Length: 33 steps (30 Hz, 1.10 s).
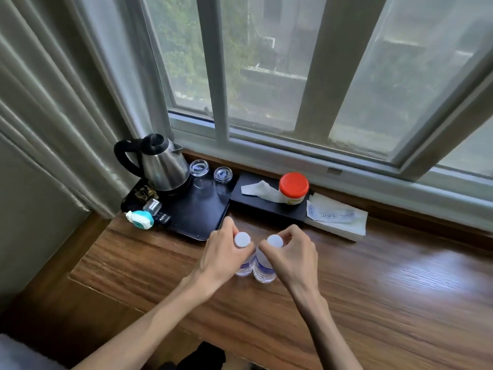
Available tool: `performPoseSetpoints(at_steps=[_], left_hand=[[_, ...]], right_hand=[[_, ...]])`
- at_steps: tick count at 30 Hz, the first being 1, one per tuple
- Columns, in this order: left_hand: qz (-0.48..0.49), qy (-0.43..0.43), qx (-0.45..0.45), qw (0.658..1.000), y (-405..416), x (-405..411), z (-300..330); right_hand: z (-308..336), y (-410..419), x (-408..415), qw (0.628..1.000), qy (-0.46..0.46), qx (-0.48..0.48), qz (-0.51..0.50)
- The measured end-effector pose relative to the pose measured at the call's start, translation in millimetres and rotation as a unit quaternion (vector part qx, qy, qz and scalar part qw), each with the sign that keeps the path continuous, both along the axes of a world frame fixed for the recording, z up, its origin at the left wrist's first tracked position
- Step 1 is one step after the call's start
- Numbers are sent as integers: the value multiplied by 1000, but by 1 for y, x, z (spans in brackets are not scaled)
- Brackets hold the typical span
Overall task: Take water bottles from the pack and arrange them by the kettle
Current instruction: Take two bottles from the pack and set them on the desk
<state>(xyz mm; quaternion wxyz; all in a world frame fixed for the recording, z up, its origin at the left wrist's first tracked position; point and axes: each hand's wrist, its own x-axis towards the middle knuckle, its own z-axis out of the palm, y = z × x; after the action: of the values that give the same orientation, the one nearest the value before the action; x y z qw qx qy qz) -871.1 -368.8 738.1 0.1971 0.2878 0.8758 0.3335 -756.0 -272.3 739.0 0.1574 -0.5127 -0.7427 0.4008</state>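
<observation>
Bottles stand upright, side by side on the tabletop, left hand and right hand each pinching one neck, kettle far-left, nearer the left grip.

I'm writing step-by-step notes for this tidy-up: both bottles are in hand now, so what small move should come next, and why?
Probably let go. The left hand and right hand each grip a water bottle near its cap, and both bottles seem to stand upright, side by side on the wooden desk, just in front of the kettle tray.
</observation>
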Motion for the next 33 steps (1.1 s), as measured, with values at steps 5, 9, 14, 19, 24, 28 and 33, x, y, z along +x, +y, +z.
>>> performPoseSetpoints(at_steps=[5, 9, 14, 19, 24, 28, 33], left_hand=[[-38, 0, -1, 999, 10, -37, -7], [-64, -4, 5, 998, 18, -57, -9], [-75, 3, 7, 997, 33, -78, -9], [-87, 1, 3, 996, 44, -94, -9], [-97, 3, 1, 995, 54, -101, -7], [-104, -2, 7, 995, 60, -106, -9], [-120, 14, 6, 993, 64, -107, -8]], right_hand=[[-7, 1, -33, 999, -11, -1, -37], [-7, 5, -54, 998, -23, 16, -60], [-5, 14, -74, 997, -28, 29, -69], [-3, 22, -85, 997, -35, 46, -57], [-1, 30, -91, 996, -39, 53, -54], [-2, 35, -94, 996, -43, 61, -53], [-5, 38, -94, 994, -63, 68, -55]])
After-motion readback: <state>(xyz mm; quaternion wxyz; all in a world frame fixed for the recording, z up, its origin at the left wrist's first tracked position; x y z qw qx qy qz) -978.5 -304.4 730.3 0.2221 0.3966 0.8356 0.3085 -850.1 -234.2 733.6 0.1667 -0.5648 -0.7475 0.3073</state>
